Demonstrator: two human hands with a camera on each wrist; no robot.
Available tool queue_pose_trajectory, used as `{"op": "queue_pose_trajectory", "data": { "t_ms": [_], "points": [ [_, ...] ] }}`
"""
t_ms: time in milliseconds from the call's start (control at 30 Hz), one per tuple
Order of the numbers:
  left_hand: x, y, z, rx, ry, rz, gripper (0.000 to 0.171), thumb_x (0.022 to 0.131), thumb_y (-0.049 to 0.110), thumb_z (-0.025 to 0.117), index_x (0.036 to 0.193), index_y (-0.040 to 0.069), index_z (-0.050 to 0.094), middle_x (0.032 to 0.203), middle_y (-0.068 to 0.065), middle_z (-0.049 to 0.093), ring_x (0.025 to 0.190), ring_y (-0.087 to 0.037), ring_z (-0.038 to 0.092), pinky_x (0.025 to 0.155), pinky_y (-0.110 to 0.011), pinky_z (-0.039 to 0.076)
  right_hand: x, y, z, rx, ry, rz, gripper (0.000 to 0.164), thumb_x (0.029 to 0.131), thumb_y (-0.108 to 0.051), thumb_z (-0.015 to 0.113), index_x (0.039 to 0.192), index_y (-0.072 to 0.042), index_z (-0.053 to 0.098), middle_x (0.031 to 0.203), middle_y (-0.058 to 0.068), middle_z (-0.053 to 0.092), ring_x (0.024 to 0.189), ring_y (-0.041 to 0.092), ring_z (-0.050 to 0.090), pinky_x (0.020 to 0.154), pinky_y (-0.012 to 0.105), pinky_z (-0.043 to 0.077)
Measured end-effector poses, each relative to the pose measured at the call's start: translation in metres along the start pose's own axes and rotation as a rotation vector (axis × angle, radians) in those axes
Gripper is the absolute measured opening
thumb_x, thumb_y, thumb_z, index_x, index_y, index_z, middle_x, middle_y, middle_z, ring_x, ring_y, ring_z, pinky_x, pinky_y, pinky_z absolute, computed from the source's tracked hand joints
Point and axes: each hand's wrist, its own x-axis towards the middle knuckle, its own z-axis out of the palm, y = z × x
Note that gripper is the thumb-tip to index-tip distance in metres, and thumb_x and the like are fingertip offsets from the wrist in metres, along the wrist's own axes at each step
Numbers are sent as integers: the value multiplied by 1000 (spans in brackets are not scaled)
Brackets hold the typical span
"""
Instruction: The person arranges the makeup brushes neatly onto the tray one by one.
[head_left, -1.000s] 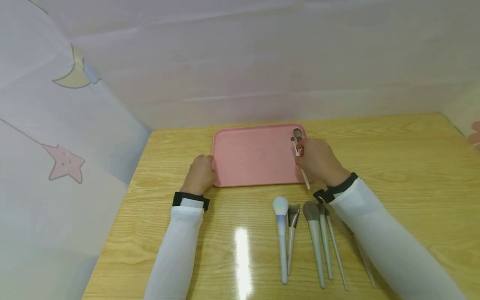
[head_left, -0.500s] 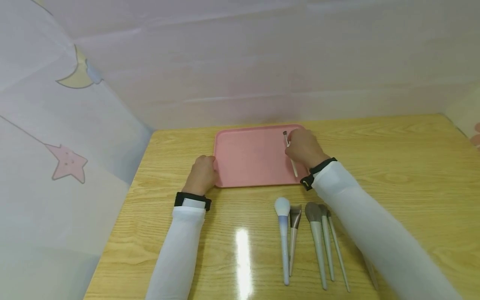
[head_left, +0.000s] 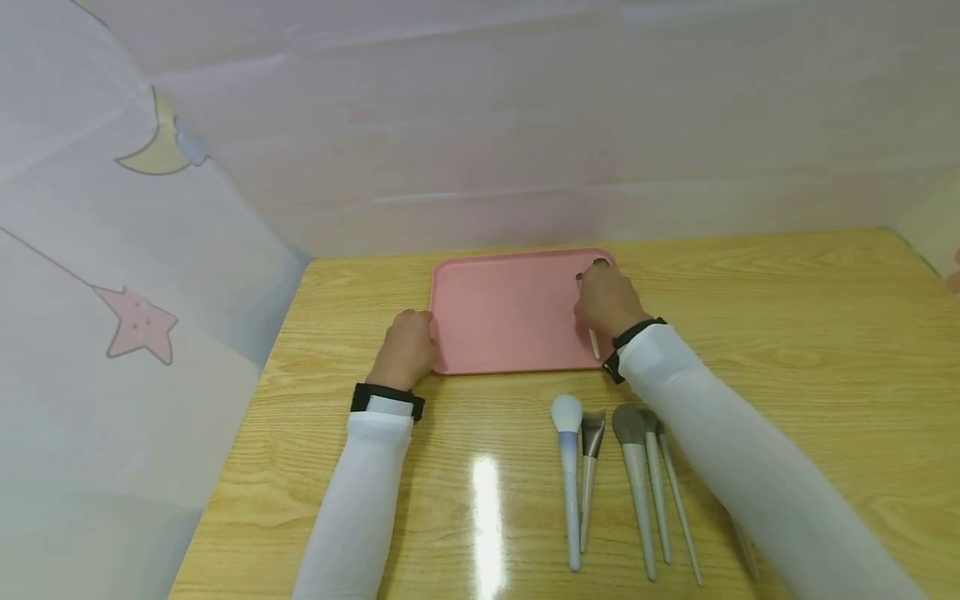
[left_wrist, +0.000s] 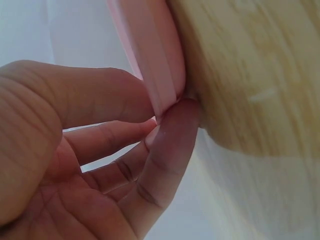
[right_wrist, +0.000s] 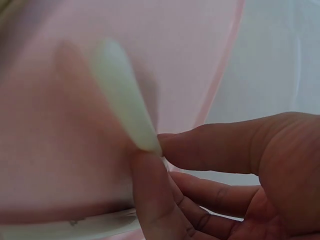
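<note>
My left hand pinches the left edge of a pink tray. In the left wrist view the thumb and index finger grip the tray's rim. Over the tray's right part my right hand pinches a slim makeup brush, its small dark tip pointing to the far side. The right wrist view shows its pale handle between thumb and index finger. Another brush's dark head peeks out beyond the right hand, the rest of it hidden in this view.
Several makeup brushes lie on the wooden table in front of the tray, among them a white-headed brush, a flat brush and a large grey-headed brush. The right sleeve partly covers one more brush. A pale curtain hangs behind.
My right hand has carried the brush from the tray's right edge leftward over the tray, then slightly back right. The left hand has stayed at the tray's edge.
</note>
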Motion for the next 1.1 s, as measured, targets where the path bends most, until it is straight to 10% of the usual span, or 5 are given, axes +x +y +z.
{"op": "queue_pose_trajectory", "data": {
  "t_ms": [867,1100],
  "points": [
    [-2,0,0,15,16,3,25,91,-7,58,113,-7,70,112,-23,66,96,-29,60,80,-39,57,1,1,1,-49,-11,-24,38,94,-4,56,125,17,63,125,32,57,87,40,66,73,51,60],
    [-1,1,0,12,15,6,22,91,-7,58,110,-7,70,110,-22,66,95,-29,60,79,-38,57,-4,6,-6,-39,-26,-29,41,92,-4,59,125,20,51,101,29,62,72,31,58,56,36,47]
  ]
}}
